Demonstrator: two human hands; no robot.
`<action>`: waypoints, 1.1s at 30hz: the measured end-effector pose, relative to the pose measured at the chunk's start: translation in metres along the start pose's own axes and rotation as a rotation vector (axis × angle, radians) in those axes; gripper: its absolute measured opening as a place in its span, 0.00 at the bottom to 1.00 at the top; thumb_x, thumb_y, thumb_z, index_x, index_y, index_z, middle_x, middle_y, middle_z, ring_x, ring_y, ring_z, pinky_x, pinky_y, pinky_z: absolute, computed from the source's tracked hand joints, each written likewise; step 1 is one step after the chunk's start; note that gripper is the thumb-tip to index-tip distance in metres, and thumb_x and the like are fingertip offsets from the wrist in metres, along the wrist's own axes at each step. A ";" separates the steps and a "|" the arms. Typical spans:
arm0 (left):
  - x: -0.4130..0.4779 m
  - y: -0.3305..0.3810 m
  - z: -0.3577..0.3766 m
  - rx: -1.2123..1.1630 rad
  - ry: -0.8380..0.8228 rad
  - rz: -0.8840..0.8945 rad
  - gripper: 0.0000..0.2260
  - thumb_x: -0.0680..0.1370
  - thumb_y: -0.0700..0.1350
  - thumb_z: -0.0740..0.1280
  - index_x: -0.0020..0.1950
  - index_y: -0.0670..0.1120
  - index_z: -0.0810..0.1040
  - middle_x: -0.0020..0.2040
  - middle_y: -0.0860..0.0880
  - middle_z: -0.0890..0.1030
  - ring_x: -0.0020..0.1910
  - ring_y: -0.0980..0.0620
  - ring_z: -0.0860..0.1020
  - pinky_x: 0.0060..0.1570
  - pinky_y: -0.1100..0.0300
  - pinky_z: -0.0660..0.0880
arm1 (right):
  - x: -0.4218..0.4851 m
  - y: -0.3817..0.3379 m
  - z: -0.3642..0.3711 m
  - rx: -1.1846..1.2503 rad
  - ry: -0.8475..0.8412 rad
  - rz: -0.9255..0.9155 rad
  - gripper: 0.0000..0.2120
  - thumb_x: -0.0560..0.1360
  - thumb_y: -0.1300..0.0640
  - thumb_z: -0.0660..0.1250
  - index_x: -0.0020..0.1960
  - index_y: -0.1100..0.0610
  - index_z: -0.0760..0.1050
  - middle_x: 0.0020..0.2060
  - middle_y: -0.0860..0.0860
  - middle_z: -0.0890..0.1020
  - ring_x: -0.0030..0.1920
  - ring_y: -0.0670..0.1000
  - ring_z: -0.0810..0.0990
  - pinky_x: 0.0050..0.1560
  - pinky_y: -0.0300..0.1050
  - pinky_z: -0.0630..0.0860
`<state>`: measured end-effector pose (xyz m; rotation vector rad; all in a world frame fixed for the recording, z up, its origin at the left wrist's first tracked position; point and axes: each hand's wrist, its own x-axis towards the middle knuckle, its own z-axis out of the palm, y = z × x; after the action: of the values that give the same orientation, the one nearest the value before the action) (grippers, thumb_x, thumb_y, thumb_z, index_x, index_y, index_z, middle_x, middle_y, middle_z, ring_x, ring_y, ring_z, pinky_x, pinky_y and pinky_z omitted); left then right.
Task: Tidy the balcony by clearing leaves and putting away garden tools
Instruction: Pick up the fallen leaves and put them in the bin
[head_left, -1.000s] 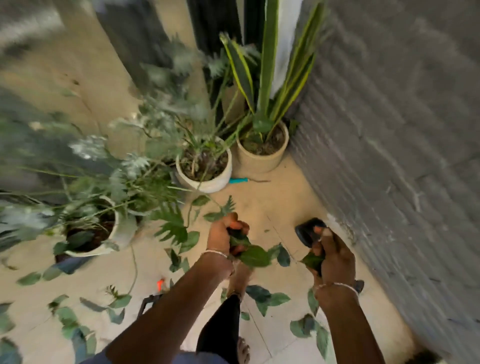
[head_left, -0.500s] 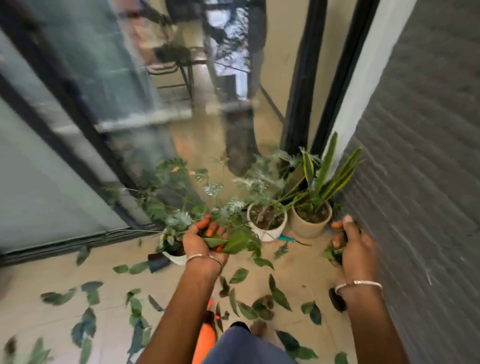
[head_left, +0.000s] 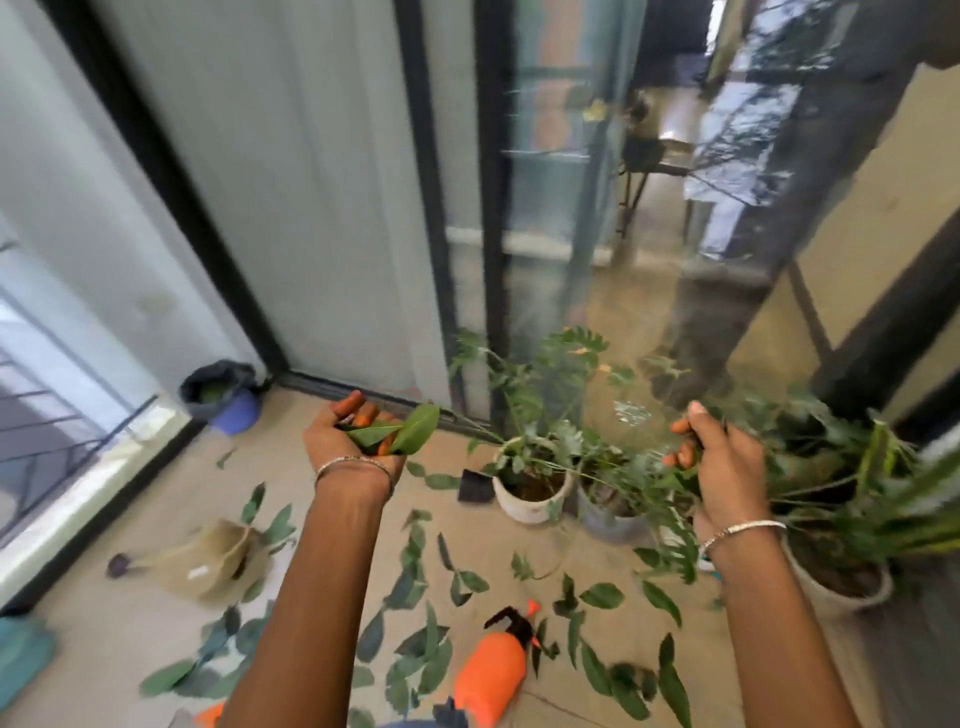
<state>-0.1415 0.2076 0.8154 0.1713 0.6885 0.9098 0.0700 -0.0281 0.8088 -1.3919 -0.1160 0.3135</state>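
Your left grip is curled round a bunch of picked leaves. One leaf sticks out past the fingers, so a slack hold or a quick swing toward the lined bin in the far corner could shed it. Your right grip has its fingers curled against the potted plants, and blur hides whether it holds anything. Pulling away sharply might snag a stem and tip the white pot. Mind your feet: the orange spray bottle lies just below you, a beige watering can to your left, and fallen leaves are scattered over the smooth beige floor. It is a narrow balcony with glass panels ahead.
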 end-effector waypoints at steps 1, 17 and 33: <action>0.000 0.018 -0.006 -0.005 0.009 0.031 0.16 0.68 0.38 0.61 0.25 0.50 0.59 0.23 0.53 0.59 0.21 0.52 0.56 0.32 0.57 0.60 | -0.004 0.005 0.024 0.000 -0.041 0.018 0.15 0.81 0.55 0.63 0.36 0.60 0.74 0.18 0.48 0.68 0.20 0.44 0.68 0.28 0.40 0.72; 0.046 0.281 -0.108 -0.263 0.224 0.151 0.13 0.80 0.39 0.57 0.35 0.47 0.69 0.21 0.53 0.60 0.17 0.54 0.58 0.21 0.56 0.76 | -0.102 0.083 0.346 -0.019 -0.359 0.190 0.13 0.80 0.56 0.65 0.38 0.60 0.77 0.22 0.49 0.72 0.24 0.49 0.71 0.26 0.40 0.71; 0.202 0.390 -0.140 -0.501 0.407 0.201 0.12 0.77 0.40 0.57 0.40 0.44 0.79 0.21 0.54 0.62 0.17 0.55 0.60 0.26 0.65 0.70 | -0.063 0.145 0.578 -0.139 -0.623 0.305 0.13 0.80 0.57 0.64 0.39 0.62 0.76 0.24 0.53 0.72 0.22 0.48 0.72 0.25 0.38 0.73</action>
<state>-0.4037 0.5842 0.7723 -0.4074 0.8023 1.2999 -0.1641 0.5225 0.7779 -1.4079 -0.4461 1.0059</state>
